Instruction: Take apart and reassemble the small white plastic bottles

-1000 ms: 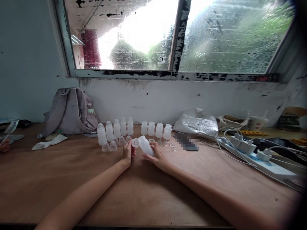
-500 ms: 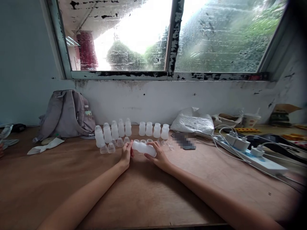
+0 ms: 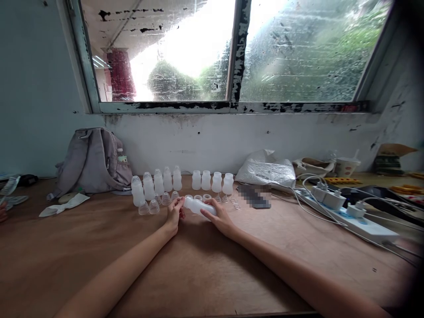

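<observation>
A frosted white baby bottle (image 3: 195, 206) lies tilted on its side above the table, its neck pointing left. My right hand (image 3: 218, 215) is wrapped round its base end. At the neck end, my left hand (image 3: 175, 215) has its fingertips pinched together; what lies between them is hidden. Behind my hands, several capped bottles (image 3: 149, 186) stand upright on the left, and several bottles without caps (image 3: 217, 181) stand on the right. Clear domed caps (image 3: 154, 206) sit in front of the left group. White rings (image 3: 207, 197) and thin clear rings (image 3: 236, 206) lie to the right.
A grey backpack (image 3: 94, 161) leans against the wall, with a white strip (image 3: 64, 205) before it. A silvery bag (image 3: 266, 170), a blurred dark flat object (image 3: 255, 196) and a power strip (image 3: 364, 223) with cables are right. Another person's hand (image 3: 2, 213) shows far left.
The bottle has turned and tilted slightly, and the fingers of my right hand have shifted round its base. My left hand stays by the neck. The whole view has dipped a little.
</observation>
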`<state>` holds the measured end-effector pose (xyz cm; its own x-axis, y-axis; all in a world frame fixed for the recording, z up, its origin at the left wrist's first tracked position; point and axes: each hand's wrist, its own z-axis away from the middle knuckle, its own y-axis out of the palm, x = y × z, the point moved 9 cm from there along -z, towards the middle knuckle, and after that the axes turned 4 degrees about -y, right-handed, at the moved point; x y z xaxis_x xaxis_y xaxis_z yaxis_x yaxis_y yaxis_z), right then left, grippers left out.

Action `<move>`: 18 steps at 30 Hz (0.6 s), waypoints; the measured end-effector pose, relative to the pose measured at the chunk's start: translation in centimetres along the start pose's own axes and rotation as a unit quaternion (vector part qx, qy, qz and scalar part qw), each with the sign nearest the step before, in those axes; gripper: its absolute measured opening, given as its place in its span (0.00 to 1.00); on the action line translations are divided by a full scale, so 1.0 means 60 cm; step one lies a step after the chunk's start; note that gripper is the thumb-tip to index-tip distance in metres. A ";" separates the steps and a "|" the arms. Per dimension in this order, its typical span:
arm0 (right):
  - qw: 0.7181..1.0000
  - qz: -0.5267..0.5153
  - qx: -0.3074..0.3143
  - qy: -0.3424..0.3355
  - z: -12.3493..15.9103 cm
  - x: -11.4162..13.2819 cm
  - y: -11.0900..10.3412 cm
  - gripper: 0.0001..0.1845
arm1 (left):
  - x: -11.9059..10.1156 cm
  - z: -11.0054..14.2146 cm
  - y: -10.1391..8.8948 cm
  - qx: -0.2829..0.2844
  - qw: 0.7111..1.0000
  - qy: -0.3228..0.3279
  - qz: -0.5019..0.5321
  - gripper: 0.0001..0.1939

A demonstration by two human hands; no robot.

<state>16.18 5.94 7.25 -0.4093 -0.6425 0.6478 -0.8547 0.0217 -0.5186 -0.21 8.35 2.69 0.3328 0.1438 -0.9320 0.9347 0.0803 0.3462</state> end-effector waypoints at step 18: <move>0.973 0.170 -0.013 -0.154 0.018 0.041 0.019 0.18 | 0.008 -0.010 0.000 0.032 0.998 -0.049 -0.026 0.21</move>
<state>14.52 3.54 7.65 -0.5582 -0.7938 0.2414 -0.6957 0.2892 -0.6575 -0.11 9.01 2.34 0.2921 0.0429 -0.9554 0.9558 0.0206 0.2932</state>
